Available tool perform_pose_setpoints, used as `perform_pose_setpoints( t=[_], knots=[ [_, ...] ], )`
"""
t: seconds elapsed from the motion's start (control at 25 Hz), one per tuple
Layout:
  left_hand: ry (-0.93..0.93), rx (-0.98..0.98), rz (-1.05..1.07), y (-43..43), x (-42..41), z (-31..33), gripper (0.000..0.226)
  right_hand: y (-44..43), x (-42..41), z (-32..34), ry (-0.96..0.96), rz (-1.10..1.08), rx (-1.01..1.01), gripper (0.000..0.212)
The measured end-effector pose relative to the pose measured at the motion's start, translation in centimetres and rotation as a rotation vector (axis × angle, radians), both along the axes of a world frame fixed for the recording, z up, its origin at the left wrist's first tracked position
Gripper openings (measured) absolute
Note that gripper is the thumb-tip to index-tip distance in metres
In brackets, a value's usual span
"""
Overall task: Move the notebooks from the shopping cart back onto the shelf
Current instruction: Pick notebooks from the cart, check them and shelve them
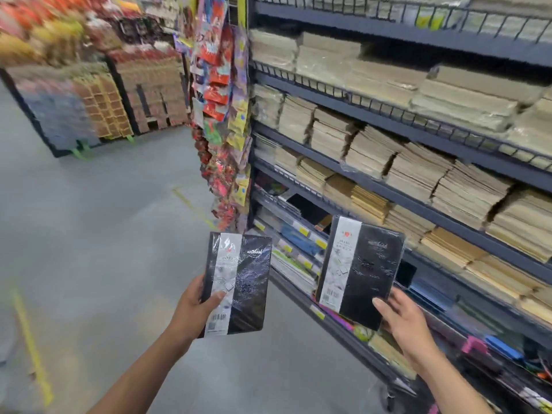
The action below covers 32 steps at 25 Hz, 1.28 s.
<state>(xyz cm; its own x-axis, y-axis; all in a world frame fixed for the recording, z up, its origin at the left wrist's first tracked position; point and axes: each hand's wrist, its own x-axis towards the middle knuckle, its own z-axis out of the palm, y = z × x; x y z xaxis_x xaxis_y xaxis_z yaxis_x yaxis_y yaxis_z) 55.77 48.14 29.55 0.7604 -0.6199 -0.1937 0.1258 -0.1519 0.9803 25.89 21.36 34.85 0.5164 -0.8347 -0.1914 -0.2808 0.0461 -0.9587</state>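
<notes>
Two bare forearms closest to lens. Left hand [194, 309] grips left notebook [239, 282] at its lower left edge, thumb curled over the front, fingers hidden behind. Right hand [403, 318] pinches right notebook [361, 270] at its lower right corner, thumb on the cover, other fingers behind. Dark shelf unit [388, 32] fills the right side. The right notebook is up against its lower tiers and overlaps them; the left notebook is out over the aisle floor, well clear of the unit. Cart not in view. Likely step: shelve the right notebook first. Aim for the dark gap [310, 209] in the unit just up-left of it; it probably fits, but blur makes that hard to confirm. Lead with the top edge, clear the wire lip and keep the cover flat. A corner pinch on slick wrap may slip, so slide the hand under the spine. Keep the left one out of the way. Both notebooks are black hardcovers, shrink-wrapped and glossy, each with a pale paper band down the left with a red mark on top and a barcode at the bottom. Cover script is too blurred to read surely.
</notes>
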Motion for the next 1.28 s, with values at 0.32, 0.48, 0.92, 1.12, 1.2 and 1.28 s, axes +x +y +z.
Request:
perform_pose_setpoints(
  t=[0.32, 0.48, 0.92, 1.12, 1.2, 1.28],
  knots=[
    [0.045, -0.013, 0.123, 2.8, 6.9, -0.9, 0.034, 0.7, 11.7, -0.4, -0.016, 0.098, 0.027, 0.037],
    [0.066, 0.007, 0.178, 1.4, 10.7, -1.1, 0.033, -2.0, 17.6, -1.8, 0.000, 0.131, 0.043, 0.035],
    [0.055, 0.015, 0.161, -7.5, 22.5, 0.2, 0.028, -10.4, 30.6, -4.4, 0.023, 0.130, 0.129, 0.043],
    [0.067, 0.010, 0.131, -11.3, 27.0, 0.1, 0.026, -12.7, 32.9, -4.9, 0.036, 0.064, 0.157, 0.038],
    [0.075, 0.012, 0.092, -12.9, 29.2, -0.1, 0.025, -13.3, 33.4, -5.2, 0.048, 0.011, 0.158, 0.039],
    [0.077, 0.008, 0.050, -14.4, 31.2, -0.1, 0.026, -13.6, 33.8, -5.1, 0.045, -0.047, 0.163, 0.041]
  ],
)
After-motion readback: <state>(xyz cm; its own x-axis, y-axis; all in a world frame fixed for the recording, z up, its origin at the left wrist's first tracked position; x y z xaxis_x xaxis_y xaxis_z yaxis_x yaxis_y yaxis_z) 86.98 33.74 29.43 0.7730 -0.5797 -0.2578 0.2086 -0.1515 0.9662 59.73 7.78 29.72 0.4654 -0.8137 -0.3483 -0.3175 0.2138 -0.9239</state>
